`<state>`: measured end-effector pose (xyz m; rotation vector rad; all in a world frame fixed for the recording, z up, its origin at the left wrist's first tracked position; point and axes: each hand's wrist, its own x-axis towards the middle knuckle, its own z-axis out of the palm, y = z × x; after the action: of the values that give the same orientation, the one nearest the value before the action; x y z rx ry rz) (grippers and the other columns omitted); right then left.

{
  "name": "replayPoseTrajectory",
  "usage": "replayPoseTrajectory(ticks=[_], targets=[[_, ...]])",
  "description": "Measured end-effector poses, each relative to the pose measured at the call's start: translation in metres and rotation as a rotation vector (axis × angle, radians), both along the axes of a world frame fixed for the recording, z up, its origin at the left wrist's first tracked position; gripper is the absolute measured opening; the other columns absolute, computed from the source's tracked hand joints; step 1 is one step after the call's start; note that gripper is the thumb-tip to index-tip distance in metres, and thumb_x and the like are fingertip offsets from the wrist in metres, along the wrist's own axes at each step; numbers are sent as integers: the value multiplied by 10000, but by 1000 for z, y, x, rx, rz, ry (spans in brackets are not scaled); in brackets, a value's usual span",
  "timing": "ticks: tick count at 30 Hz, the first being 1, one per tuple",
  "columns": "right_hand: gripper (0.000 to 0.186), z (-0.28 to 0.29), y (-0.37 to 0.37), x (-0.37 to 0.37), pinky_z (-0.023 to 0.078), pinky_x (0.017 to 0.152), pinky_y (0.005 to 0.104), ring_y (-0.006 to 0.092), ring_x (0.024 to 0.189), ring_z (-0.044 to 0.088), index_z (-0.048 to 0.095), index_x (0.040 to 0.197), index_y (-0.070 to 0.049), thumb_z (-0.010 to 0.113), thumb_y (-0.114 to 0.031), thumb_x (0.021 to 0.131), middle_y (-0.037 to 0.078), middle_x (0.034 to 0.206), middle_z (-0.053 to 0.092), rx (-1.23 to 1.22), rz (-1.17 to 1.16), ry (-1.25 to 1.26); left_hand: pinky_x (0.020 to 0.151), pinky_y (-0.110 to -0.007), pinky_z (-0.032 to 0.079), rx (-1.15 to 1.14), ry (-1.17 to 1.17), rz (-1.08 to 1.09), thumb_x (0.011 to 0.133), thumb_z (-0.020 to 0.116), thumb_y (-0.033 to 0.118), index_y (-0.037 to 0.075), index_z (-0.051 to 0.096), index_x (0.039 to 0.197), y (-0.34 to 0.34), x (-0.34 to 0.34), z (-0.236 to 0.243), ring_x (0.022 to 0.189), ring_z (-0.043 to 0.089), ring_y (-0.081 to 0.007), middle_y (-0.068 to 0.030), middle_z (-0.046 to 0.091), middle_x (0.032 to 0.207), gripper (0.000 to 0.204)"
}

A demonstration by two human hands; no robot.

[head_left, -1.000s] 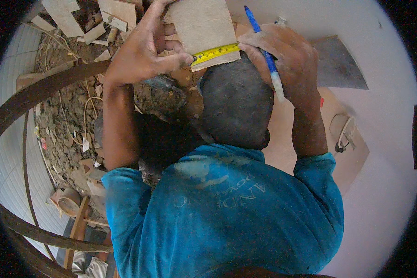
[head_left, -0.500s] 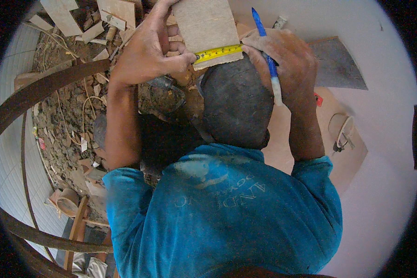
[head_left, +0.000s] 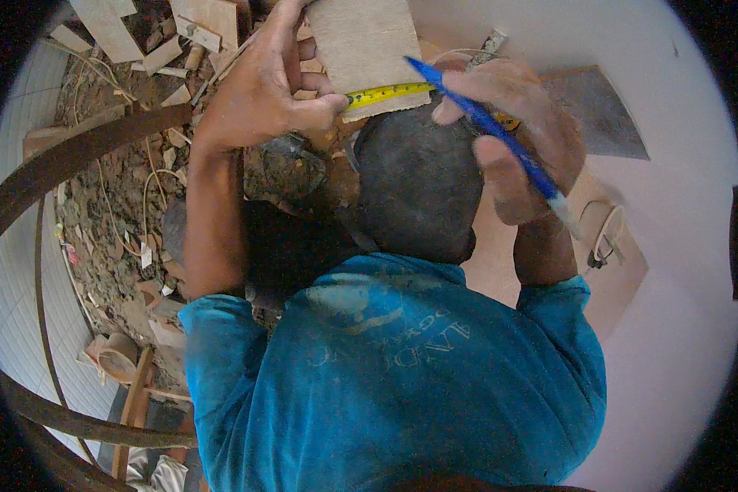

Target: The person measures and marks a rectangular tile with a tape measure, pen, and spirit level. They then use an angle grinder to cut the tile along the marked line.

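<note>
My left hand (head_left: 262, 98) grips the lower left edge of a pale wooden board (head_left: 365, 41) and pins a yellow measuring tape (head_left: 385, 94) across its bottom edge. My right hand (head_left: 517, 148) holds a blue pen (head_left: 488, 127) slanted, its tip touching the tape near the board's right end. A bit of the tape's yellow case (head_left: 508, 123) shows under the right fingers. A dark-haired head (head_left: 418, 180) and a blue shirt (head_left: 402, 369) fill the middle, below both hands.
Wood offcuts (head_left: 197, 25) and loose cords lie on rubble at the left. Curved dark metal bars (head_left: 74, 156) cross that side. A white surface (head_left: 681, 246) lies to the right, with a grey panel (head_left: 599, 115) and a light brown board (head_left: 615, 254) carrying a cable.
My right hand has come off the board's right edge and dropped lower. The pen has tilted from nearly upright to slanted, with its tip now at the tape. My left hand still holds the board.
</note>
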<state>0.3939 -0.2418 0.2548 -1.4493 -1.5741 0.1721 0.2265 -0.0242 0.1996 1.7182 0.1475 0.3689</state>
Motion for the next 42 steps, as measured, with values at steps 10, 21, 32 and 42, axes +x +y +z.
replayPoseTrajectory(ticks=[10, 21, 32, 42], targets=[[193, -10, 6, -2, 565, 819, 404, 250, 775, 718, 759, 911, -91, 761, -34, 727, 84, 823, 754, -62, 21, -304, 1149, -391, 376, -337, 11, -22, 753, 849, 63, 33, 143, 1632, -7, 1, -1, 1444, 380, -278, -203, 353, 1570, 1129], [222, -7, 9, -9, 532, 836, 370, 212, 789, 725, 774, 922, -139, 775, -62, 714, 61, 871, 774, -132, -27, -364, 1110, -390, 439, -350, -14, -67, 765, 858, 73, 45, 122, 1636, -2, 0, -8, 1410, 422, -271, -201, 330, 1584, 1141], [196, -8, 10, -8, 558, 866, 401, 205, 777, 727, 769, 920, -124, 773, -77, 730, 66, 860, 773, -135, -2, -357, 1122, -400, 443, -424, 53, -23, 751, 872, 82, 40, 111, 1633, -9, 0, 10, 1405, 441, -276, -210, 335, 1578, 1165], [210, -6, 9, -8, 560, 868, 401, 228, 789, 727, 774, 931, -116, 772, -71, 726, 77, 848, 758, -170, 8, -343, 1164, -397, 379, -365, -2, -29, 746, 883, 85, 16, 119, 1630, -7, 2, -1, 1443, 385, -277, -210, 332, 1583, 1171]])
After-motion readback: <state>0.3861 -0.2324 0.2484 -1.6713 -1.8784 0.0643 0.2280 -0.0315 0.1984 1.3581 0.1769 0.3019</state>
